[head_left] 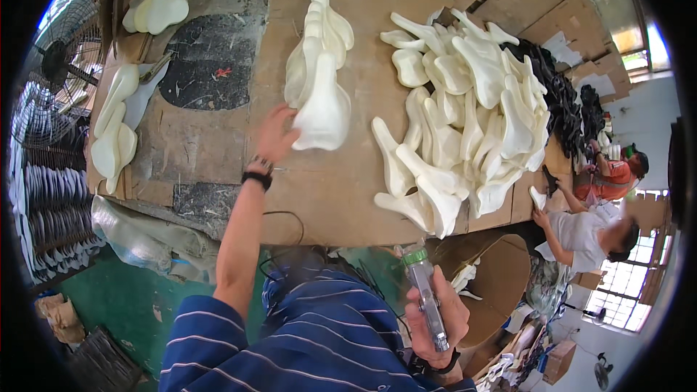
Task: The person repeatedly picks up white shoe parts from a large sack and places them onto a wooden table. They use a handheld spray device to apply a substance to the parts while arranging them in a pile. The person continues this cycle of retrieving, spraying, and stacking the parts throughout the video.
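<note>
Cream-white foam bicycle saddle pads point(324, 112) stand in an overlapping row on the cardboard-covered table, in front of me. My left hand point(276, 134) reaches to the nearest pad, fingers stretched and apart, with the tips at its left edge. I cannot tell whether they press on it. Low on the right, off the table's near edge, my right hand point(441, 312) is closed around a small handheld tool point(428, 303) with a see-through grey body and a green collar. The tool's exact kind is unclear.
A big heap of saddle pads point(465, 112) covers the table's right side, with black covers point(555, 94) beyond. More pads point(115, 131) lie at the left. A cardboard drum point(501, 287) stands below the edge. Two co-workers point(592, 236) are at the far right; a fan point(58, 58) stands left.
</note>
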A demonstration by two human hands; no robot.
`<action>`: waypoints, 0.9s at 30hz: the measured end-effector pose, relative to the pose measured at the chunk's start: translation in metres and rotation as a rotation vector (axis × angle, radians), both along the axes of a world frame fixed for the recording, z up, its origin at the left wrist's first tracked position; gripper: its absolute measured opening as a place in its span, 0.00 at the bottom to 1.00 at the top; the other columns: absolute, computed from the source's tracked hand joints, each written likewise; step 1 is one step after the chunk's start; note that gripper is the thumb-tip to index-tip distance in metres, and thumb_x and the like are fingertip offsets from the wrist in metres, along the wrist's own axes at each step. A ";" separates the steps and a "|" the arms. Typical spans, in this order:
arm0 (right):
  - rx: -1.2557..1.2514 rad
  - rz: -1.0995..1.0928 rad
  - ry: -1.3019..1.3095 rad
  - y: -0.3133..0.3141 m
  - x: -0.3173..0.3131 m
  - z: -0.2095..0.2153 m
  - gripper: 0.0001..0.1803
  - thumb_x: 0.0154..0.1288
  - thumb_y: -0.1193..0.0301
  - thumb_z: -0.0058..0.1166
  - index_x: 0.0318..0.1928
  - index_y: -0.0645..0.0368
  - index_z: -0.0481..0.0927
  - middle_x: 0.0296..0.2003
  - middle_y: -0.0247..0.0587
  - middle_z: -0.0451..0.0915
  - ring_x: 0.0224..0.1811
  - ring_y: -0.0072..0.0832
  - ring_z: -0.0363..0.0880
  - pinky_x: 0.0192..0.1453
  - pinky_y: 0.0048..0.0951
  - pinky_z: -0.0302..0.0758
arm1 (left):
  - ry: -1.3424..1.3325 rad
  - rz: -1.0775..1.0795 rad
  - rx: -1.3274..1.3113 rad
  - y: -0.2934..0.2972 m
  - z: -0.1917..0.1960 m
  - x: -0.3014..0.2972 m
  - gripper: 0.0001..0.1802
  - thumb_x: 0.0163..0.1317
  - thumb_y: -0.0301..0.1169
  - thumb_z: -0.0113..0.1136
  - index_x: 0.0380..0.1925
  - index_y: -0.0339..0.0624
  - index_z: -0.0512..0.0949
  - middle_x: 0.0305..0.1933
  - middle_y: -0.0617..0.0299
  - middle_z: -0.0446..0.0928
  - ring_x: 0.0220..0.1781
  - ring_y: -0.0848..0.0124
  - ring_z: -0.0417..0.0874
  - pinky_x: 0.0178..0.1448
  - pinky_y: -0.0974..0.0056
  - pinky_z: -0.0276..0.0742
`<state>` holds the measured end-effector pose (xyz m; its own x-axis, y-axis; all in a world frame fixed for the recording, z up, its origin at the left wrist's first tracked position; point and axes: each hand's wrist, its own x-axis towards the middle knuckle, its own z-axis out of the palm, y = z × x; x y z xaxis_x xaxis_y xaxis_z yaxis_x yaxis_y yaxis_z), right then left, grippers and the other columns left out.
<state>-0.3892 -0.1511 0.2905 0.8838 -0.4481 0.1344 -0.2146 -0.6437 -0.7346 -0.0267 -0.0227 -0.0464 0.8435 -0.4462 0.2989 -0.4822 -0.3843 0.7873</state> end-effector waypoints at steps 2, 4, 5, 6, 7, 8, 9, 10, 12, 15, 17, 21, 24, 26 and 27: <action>0.006 -0.005 -0.004 0.000 0.000 -0.002 0.30 0.62 0.75 0.64 0.64 0.73 0.75 0.32 0.47 0.85 0.33 0.32 0.85 0.42 0.30 0.80 | 0.026 0.002 0.084 -0.034 -0.014 0.021 0.24 0.50 0.29 0.67 0.51 0.40 0.80 0.60 0.46 0.78 0.64 0.48 0.77 0.68 0.54 0.73; 0.023 -0.016 0.039 -0.003 -0.006 -0.003 0.30 0.63 0.74 0.64 0.64 0.72 0.75 0.33 0.47 0.85 0.33 0.32 0.85 0.42 0.31 0.80 | 0.107 -0.021 0.139 -0.054 -0.014 0.027 0.24 0.50 0.29 0.67 0.51 0.41 0.79 0.61 0.46 0.79 0.64 0.49 0.78 0.68 0.54 0.74; 0.029 -0.042 0.052 -0.005 -0.009 -0.005 0.30 0.63 0.74 0.64 0.64 0.72 0.75 0.34 0.47 0.85 0.33 0.32 0.86 0.42 0.31 0.80 | 0.169 -0.051 0.156 -0.059 -0.009 0.026 0.24 0.50 0.28 0.67 0.51 0.42 0.79 0.60 0.46 0.79 0.63 0.49 0.79 0.67 0.54 0.75; 0.047 -0.061 0.038 -0.007 -0.014 -0.009 0.31 0.62 0.74 0.66 0.65 0.71 0.75 0.35 0.48 0.85 0.34 0.33 0.86 0.42 0.32 0.81 | 0.230 -0.082 0.175 -0.061 -0.004 0.023 0.24 0.50 0.28 0.67 0.50 0.42 0.79 0.60 0.46 0.80 0.62 0.50 0.80 0.66 0.54 0.76; 0.080 -0.060 0.060 -0.010 -0.015 -0.006 0.31 0.62 0.75 0.67 0.65 0.71 0.75 0.36 0.50 0.85 0.35 0.36 0.86 0.43 0.33 0.81 | 0.310 -0.068 0.155 -0.064 0.008 0.013 0.24 0.50 0.27 0.66 0.51 0.42 0.79 0.57 0.48 0.82 0.59 0.50 0.82 0.64 0.55 0.77; 0.107 -0.065 0.078 -0.013 -0.017 -0.003 0.31 0.61 0.77 0.67 0.65 0.71 0.75 0.38 0.52 0.85 0.36 0.38 0.86 0.44 0.33 0.80 | 0.390 -0.063 0.133 -0.061 0.019 -0.001 0.25 0.50 0.26 0.66 0.52 0.42 0.79 0.55 0.50 0.83 0.56 0.51 0.84 0.61 0.55 0.79; 0.086 -0.063 0.048 -0.016 -0.011 0.003 0.33 0.59 0.78 0.69 0.65 0.70 0.75 0.39 0.54 0.84 0.38 0.43 0.86 0.47 0.34 0.80 | 0.318 0.004 0.103 -0.054 0.022 -0.013 0.24 0.49 0.25 0.65 0.51 0.42 0.80 0.48 0.51 0.85 0.50 0.53 0.87 0.57 0.55 0.81; 0.131 -0.071 0.034 -0.017 -0.009 0.002 0.33 0.59 0.78 0.69 0.66 0.69 0.74 0.41 0.56 0.84 0.40 0.47 0.85 0.48 0.34 0.80 | 0.369 0.004 -0.037 -0.052 0.036 -0.025 0.25 0.50 0.26 0.65 0.52 0.40 0.79 0.46 0.49 0.85 0.47 0.54 0.86 0.57 0.54 0.81; 0.134 -0.113 0.050 -0.016 -0.010 0.003 0.32 0.60 0.80 0.67 0.66 0.69 0.75 0.42 0.54 0.84 0.42 0.42 0.86 0.49 0.33 0.80 | 0.277 0.064 0.018 -0.055 0.044 -0.025 0.25 0.50 0.27 0.64 0.52 0.38 0.78 0.52 0.45 0.81 0.54 0.52 0.83 0.62 0.51 0.78; 0.217 -0.312 0.035 -0.004 -0.034 -0.007 0.31 0.61 0.81 0.64 0.66 0.70 0.74 0.41 0.49 0.85 0.42 0.33 0.85 0.49 0.30 0.79 | -0.137 0.174 0.214 -0.063 -0.015 -0.012 0.28 0.50 0.26 0.63 0.55 0.39 0.76 0.59 0.42 0.78 0.60 0.50 0.79 0.64 0.51 0.74; 0.376 -0.447 -0.012 0.001 -0.041 -0.020 0.31 0.61 0.80 0.62 0.67 0.69 0.74 0.37 0.42 0.84 0.40 0.25 0.82 0.49 0.27 0.78 | 0.003 0.160 0.235 -0.077 -0.023 0.004 0.27 0.50 0.28 0.63 0.54 0.39 0.76 0.59 0.41 0.78 0.61 0.47 0.78 0.65 0.50 0.73; 0.331 -0.407 0.045 -0.006 -0.037 -0.024 0.32 0.60 0.81 0.62 0.67 0.66 0.75 0.37 0.41 0.83 0.39 0.26 0.81 0.49 0.27 0.78 | 0.307 0.021 0.222 -0.072 -0.004 0.028 0.27 0.51 0.29 0.64 0.54 0.39 0.77 0.53 0.42 0.81 0.56 0.46 0.81 0.61 0.50 0.77; 0.347 -0.373 0.010 -0.010 -0.041 -0.036 0.31 0.59 0.81 0.63 0.65 0.67 0.76 0.37 0.43 0.83 0.38 0.29 0.82 0.48 0.29 0.78 | 0.252 -0.047 0.262 -0.071 -0.001 0.022 0.30 0.53 0.33 0.63 0.59 0.39 0.74 0.54 0.46 0.82 0.57 0.50 0.83 0.61 0.52 0.78; 0.306 -0.323 0.017 -0.015 -0.046 -0.041 0.31 0.59 0.81 0.63 0.65 0.67 0.76 0.37 0.45 0.84 0.38 0.32 0.83 0.47 0.29 0.79 | 0.241 -0.032 0.207 -0.069 -0.009 0.021 0.31 0.52 0.34 0.64 0.59 0.40 0.75 0.54 0.47 0.82 0.57 0.51 0.83 0.60 0.52 0.78; 0.297 -0.309 0.007 -0.015 -0.045 -0.040 0.30 0.60 0.81 0.64 0.65 0.67 0.76 0.37 0.47 0.84 0.37 0.34 0.83 0.47 0.30 0.79 | 0.235 -0.026 0.179 -0.067 -0.012 0.023 0.31 0.52 0.34 0.64 0.59 0.40 0.75 0.54 0.47 0.82 0.56 0.51 0.83 0.60 0.52 0.78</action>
<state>-0.4338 -0.1664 0.2504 0.7023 -0.7104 -0.0454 -0.3696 -0.3093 -0.8762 -0.0037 -0.0898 -0.0586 0.8679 -0.4967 0.0106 -0.3059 -0.5174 0.7992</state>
